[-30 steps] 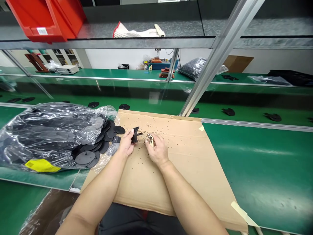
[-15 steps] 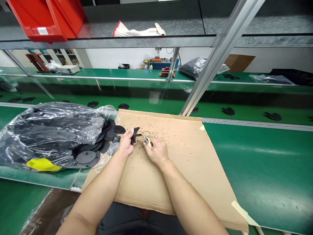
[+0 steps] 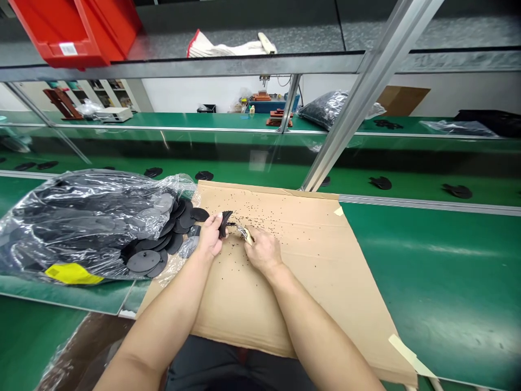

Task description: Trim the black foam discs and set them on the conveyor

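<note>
Head view: curved piece (image 3: 224, 223), shiny tool (image 3: 245, 234)

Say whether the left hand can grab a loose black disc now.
Probably not: the left hand grips a black part, though the nearest loose disc lies uncovered close beside it.

Both bare forearms (image 3: 175, 320) extend over the cardboard sheet (image 3: 334, 304); the left hand (image 3: 210, 236) grips above its left part, the right hand (image 3: 263, 250) nearer its middle.

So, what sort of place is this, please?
Probably a factory workstation: black parts lie spaced along a green, conveyor-like strip, a plastic bag holds black discs, and a red bin sits at the shelf edge above.
</note>
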Demonstrator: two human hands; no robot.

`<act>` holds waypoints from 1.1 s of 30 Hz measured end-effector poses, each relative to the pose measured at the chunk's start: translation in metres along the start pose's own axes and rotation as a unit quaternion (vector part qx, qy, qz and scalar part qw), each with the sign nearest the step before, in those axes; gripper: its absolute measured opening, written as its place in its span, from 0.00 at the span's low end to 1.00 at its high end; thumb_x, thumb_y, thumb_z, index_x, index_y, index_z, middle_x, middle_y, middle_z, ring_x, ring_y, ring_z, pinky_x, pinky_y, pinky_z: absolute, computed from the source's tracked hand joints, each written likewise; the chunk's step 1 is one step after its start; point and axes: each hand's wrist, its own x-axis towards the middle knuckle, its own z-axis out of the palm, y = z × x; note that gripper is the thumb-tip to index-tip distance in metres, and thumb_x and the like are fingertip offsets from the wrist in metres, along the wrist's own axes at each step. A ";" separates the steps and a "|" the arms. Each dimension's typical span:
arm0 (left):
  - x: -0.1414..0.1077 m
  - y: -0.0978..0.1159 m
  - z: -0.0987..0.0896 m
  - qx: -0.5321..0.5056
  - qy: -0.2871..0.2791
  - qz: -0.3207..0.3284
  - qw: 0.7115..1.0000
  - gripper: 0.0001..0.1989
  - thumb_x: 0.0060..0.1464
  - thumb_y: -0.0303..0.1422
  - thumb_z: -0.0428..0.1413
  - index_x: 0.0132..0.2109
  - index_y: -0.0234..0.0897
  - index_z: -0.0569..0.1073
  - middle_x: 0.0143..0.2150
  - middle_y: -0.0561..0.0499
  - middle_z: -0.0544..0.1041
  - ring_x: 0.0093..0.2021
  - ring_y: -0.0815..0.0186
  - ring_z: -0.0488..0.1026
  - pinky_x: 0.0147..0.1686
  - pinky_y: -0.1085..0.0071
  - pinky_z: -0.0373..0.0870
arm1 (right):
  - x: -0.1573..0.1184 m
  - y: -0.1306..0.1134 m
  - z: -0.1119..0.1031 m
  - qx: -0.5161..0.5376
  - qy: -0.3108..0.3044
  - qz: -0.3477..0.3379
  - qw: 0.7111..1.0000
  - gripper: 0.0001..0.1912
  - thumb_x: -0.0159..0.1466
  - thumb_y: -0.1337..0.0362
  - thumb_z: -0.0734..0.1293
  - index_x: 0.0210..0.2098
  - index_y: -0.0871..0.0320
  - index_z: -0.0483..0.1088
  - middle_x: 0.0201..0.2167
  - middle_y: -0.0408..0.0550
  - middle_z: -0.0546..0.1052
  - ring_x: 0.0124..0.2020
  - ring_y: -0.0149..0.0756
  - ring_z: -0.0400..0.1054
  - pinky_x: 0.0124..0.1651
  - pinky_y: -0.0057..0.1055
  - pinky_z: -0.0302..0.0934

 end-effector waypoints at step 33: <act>-0.004 0.008 -0.005 -0.092 -0.102 -0.159 0.978 0.10 0.52 0.28 0.61 0.41 0.33 0.70 0.28 0.54 0.68 0.18 0.78 0.60 0.11 0.85 0.50 | -0.004 0.001 0.008 0.090 -0.012 -0.015 0.996 0.18 0.60 0.64 0.63 0.49 0.53 0.70 0.42 0.47 0.75 0.44 0.39 0.67 0.47 0.30 0.58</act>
